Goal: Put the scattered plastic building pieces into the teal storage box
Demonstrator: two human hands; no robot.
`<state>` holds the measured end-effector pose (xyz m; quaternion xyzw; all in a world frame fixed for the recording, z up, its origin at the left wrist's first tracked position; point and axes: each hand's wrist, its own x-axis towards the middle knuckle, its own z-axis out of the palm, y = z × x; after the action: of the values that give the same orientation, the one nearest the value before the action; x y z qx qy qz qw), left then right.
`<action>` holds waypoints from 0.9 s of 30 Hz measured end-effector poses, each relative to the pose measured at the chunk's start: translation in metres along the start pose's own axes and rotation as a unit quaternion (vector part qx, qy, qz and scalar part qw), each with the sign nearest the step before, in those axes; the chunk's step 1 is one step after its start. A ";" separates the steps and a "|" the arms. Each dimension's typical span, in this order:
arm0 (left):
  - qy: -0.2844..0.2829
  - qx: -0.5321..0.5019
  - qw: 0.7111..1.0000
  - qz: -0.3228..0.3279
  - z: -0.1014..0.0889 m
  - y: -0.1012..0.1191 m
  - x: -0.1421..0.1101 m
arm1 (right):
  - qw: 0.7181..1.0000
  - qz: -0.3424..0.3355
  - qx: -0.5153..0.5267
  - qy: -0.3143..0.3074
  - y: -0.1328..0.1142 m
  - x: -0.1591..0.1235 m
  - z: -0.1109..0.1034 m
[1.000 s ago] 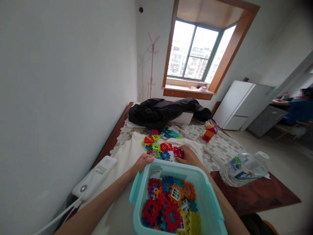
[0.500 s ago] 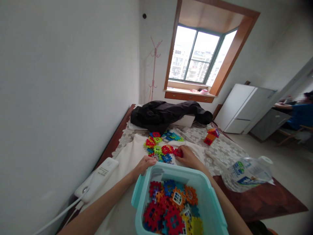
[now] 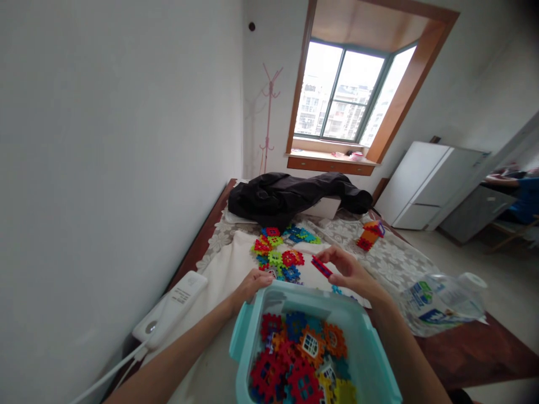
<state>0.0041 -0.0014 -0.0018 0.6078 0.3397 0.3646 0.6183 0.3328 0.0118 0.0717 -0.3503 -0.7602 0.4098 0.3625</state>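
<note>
A turquoise plastic box (image 3: 379,359) stands close in front of me, holding several interlocking building blocks (image 3: 303,381) in red, orange, blue and yellow. My left hand (image 3: 251,285) is closed at the box's far left corner; its fingertips are partly hidden. Beyond the box, my right hand (image 3: 349,273) pinches a red building block (image 3: 321,266) edge-on between thumb and fingers, above the white cloth. Just left of that block lies a group of joined blocks (image 3: 275,258) in red, green and blue. Small blue pieces (image 3: 336,289) show below my right hand.
A built orange-and-red block piece (image 3: 370,234) stands on the lace tablecloth (image 3: 404,264). To the right is a large clear bottle (image 3: 446,300); at left, a white power strip (image 3: 172,308) with cables. Dark clothing (image 3: 286,196) covers the far end. A person's blue sleeve shows at far right.
My right hand has lifted the red block away from the joined blocks and moved right, turning it edge-on. My left hand stays at the box corner. The view has shifted slightly.
</note>
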 end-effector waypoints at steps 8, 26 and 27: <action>0.011 0.008 1.000 -0.003 0.001 0.001 0.000 | 0.998 -0.037 -0.043 0.014 0.009 0.032 0.025; 0.003 0.003 1.000 -0.007 0.003 0.003 -0.001 | 0.968 0.014 -0.137 0.210 0.109 0.048 0.063; 0.003 0.004 1.000 -0.006 0.003 0.003 -0.001 | 0.966 0.017 -0.162 0.203 0.112 0.049 0.064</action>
<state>0.0059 -0.0034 0.0011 0.6074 0.3464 0.3615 0.6167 0.2817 0.0753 -0.0392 -0.4927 -0.7208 0.2078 0.4410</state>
